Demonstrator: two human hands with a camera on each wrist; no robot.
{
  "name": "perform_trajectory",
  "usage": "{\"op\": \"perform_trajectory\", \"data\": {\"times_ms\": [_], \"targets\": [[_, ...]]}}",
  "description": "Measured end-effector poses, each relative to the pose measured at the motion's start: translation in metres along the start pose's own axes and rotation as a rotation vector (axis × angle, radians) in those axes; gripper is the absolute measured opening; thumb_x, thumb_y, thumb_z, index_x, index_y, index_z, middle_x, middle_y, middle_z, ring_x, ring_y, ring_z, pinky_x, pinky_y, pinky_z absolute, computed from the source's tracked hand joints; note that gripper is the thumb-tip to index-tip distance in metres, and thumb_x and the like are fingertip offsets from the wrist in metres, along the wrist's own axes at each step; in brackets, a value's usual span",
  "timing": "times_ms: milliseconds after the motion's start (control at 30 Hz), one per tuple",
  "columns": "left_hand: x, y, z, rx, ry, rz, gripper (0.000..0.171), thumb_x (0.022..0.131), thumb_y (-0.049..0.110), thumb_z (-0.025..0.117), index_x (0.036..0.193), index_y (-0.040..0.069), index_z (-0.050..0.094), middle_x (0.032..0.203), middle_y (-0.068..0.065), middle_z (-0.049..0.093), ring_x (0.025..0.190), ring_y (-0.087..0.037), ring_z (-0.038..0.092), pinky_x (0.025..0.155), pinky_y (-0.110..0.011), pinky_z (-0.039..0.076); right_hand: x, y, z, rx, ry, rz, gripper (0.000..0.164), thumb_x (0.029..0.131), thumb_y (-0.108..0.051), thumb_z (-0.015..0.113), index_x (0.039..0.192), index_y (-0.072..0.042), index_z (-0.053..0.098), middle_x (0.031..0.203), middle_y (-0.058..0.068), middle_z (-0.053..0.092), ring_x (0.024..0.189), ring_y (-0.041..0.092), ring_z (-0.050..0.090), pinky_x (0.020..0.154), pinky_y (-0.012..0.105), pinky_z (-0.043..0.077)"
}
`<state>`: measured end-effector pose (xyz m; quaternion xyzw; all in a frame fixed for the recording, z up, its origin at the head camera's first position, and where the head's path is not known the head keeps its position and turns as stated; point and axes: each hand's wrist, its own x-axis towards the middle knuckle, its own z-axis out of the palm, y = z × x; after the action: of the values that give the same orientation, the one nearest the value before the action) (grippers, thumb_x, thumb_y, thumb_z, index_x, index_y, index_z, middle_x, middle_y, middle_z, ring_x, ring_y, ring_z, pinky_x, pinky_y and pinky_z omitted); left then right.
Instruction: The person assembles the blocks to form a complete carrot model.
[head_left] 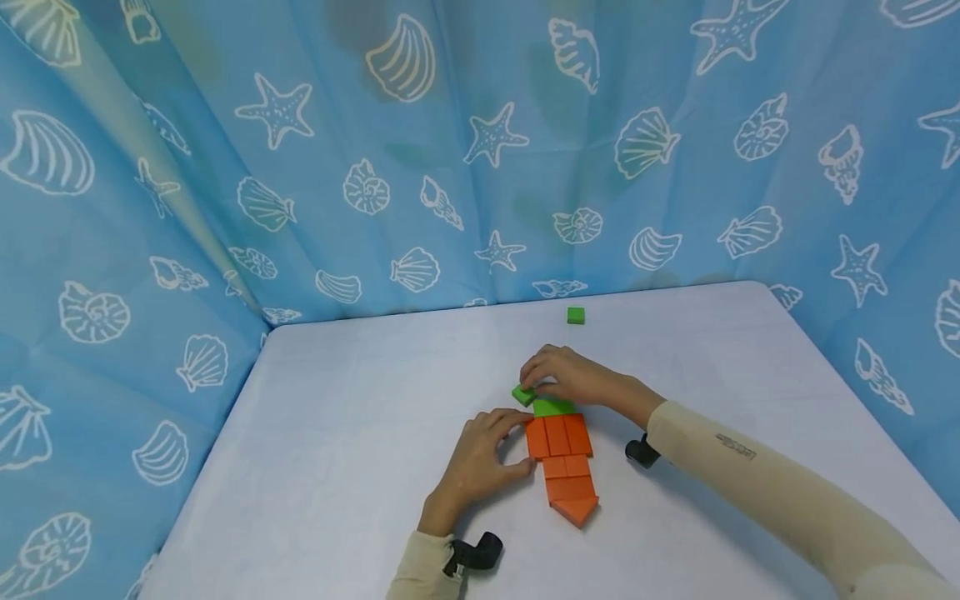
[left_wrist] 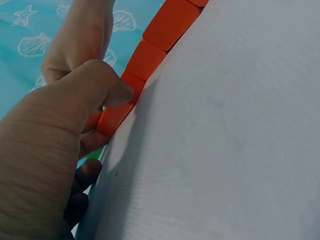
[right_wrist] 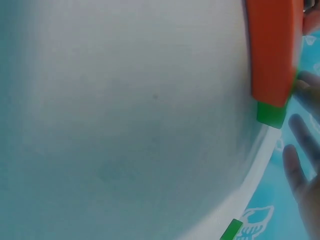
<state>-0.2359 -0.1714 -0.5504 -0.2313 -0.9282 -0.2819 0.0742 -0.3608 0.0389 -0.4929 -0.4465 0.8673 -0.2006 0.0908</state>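
Note:
A flat arrangement of orange wooden blocks [head_left: 568, 465] lies on the white table, with a pointed triangular block [head_left: 575, 510] at its near end. Against its far end sits a green block [head_left: 553, 407], partly covered by my right hand. My right hand [head_left: 566, 377] pinches a small green block [head_left: 522, 396] just left of that far end. My left hand [head_left: 480, 462] grips the leftmost block of the wide orange row, index finger at its far corner and thumb near its lower corner. The left wrist view shows the thumb [left_wrist: 117, 92] against the orange side.
Another small green block [head_left: 576, 316] lies near the table's far edge. A blue curtain with white shells and starfish hangs behind and beside the white table [head_left: 360, 433]. Black wrist cameras [head_left: 480, 552] sit on both forearms.

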Motion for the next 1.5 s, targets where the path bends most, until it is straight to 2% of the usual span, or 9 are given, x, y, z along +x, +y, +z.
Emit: {"op": "perform_trajectory", "data": {"times_ms": [133, 200, 333, 433, 567, 667, 800, 1000, 1500], "targets": [[0.003, 0.0, -0.001, 0.006, 0.005, 0.012, 0.055, 0.085, 0.043, 0.072, 0.137, 0.027, 0.059, 0.136, 0.01, 0.056, 0.108, -0.012, 0.052, 0.088, -0.033, 0.041, -0.005, 0.002, -0.004, 0.026, 0.025, -0.016, 0.024, 0.095, -0.008, 0.067, 0.115, -0.017, 0.077, 0.123, -0.002, 0.067, 0.12, 0.024, 0.054, 0.104, 0.05, 0.04], [0.004, 0.0, -0.001, 0.009, 0.007, 0.017, 0.055, 0.085, 0.043, 0.072, 0.136, 0.026, 0.06, 0.135, 0.009, 0.057, 0.108, -0.012, 0.052, 0.087, -0.033, 0.041, -0.006, 0.005, -0.006, 0.031, 0.068, 0.018, 0.023, 0.096, -0.011, 0.066, 0.117, -0.015, 0.075, 0.124, 0.0, 0.067, 0.122, 0.026, 0.054, 0.105, 0.049, 0.041], [0.003, 0.0, -0.002, 0.011, 0.011, 0.018, 0.054, 0.085, 0.042, 0.072, 0.135, 0.026, 0.061, 0.134, 0.008, 0.058, 0.107, -0.013, 0.053, 0.087, -0.034, 0.041, -0.006, 0.02, -0.014, -0.005, 0.217, 0.171, 0.025, 0.098, -0.015, 0.064, 0.12, -0.009, 0.072, 0.127, 0.009, 0.065, 0.125, 0.031, 0.053, 0.106, 0.053, 0.039], [0.002, 0.0, -0.001, 0.007, 0.005, 0.011, 0.054, 0.084, 0.042, 0.072, 0.135, 0.026, 0.061, 0.134, 0.009, 0.058, 0.108, -0.013, 0.053, 0.088, -0.034, 0.041, -0.004, 0.042, -0.021, -0.077, 0.301, 0.293, 0.029, 0.097, -0.015, 0.063, 0.124, -0.005, 0.069, 0.131, 0.015, 0.062, 0.128, 0.036, 0.05, 0.104, 0.057, 0.037], [-0.001, 0.001, 0.002, -0.001, -0.005, 0.001, 0.055, 0.084, 0.042, 0.072, 0.136, 0.027, 0.06, 0.134, 0.009, 0.058, 0.109, -0.012, 0.053, 0.09, -0.034, 0.041, -0.003, 0.074, -0.026, -0.151, 0.294, 0.426, 0.037, 0.098, -0.016, 0.062, 0.132, -0.002, 0.061, 0.14, 0.02, 0.054, 0.132, 0.04, 0.042, 0.1, 0.06, 0.034], [-0.003, 0.002, 0.005, 0.001, -0.011, -0.001, 0.055, 0.084, 0.042, 0.071, 0.136, 0.028, 0.06, 0.134, 0.01, 0.058, 0.108, -0.012, 0.053, 0.089, -0.033, 0.041, -0.005, 0.088, -0.028, -0.146, 0.251, 0.469, 0.038, 0.098, -0.015, 0.062, 0.133, -0.001, 0.059, 0.14, 0.021, 0.053, 0.132, 0.041, 0.04, 0.1, 0.062, 0.03], [-0.003, 0.003, 0.005, 0.01, -0.006, -0.001, 0.054, 0.085, 0.043, 0.071, 0.136, 0.029, 0.06, 0.134, 0.01, 0.058, 0.107, -0.011, 0.052, 0.088, -0.032, 0.041, -0.008, 0.093, -0.03, -0.113, 0.255, 0.439, 0.028, 0.096, -0.011, 0.066, 0.122, -0.002, 0.067, 0.129, 0.019, 0.062, 0.128, 0.041, 0.044, 0.098, 0.063, 0.028], [0.0, 0.0, 0.0, 0.018, 0.0, -0.011, 0.056, 0.084, 0.043, 0.071, 0.137, 0.029, 0.059, 0.134, 0.011, 0.057, 0.107, -0.011, 0.052, 0.089, -0.033, 0.041, -0.011, 0.087, -0.026, -0.076, 0.279, 0.421, 0.019, 0.091, -0.012, 0.072, 0.108, -0.004, 0.075, 0.119, 0.015, 0.068, 0.121, 0.039, 0.05, 0.094, 0.06, 0.031], [0.001, 0.004, -0.001, 0.02, 0.003, -0.015, 0.055, 0.084, 0.043, 0.071, 0.136, 0.029, 0.06, 0.133, 0.011, 0.058, 0.106, -0.011, 0.053, 0.087, -0.033, 0.041, -0.056, 0.035, -0.004, -0.043, 0.259, 0.302, 0.014, 0.085, -0.016, 0.079, 0.097, -0.012, 0.076, 0.101, 0.002, 0.069, 0.103, 0.031, 0.059, 0.087, 0.058, 0.039]]}}
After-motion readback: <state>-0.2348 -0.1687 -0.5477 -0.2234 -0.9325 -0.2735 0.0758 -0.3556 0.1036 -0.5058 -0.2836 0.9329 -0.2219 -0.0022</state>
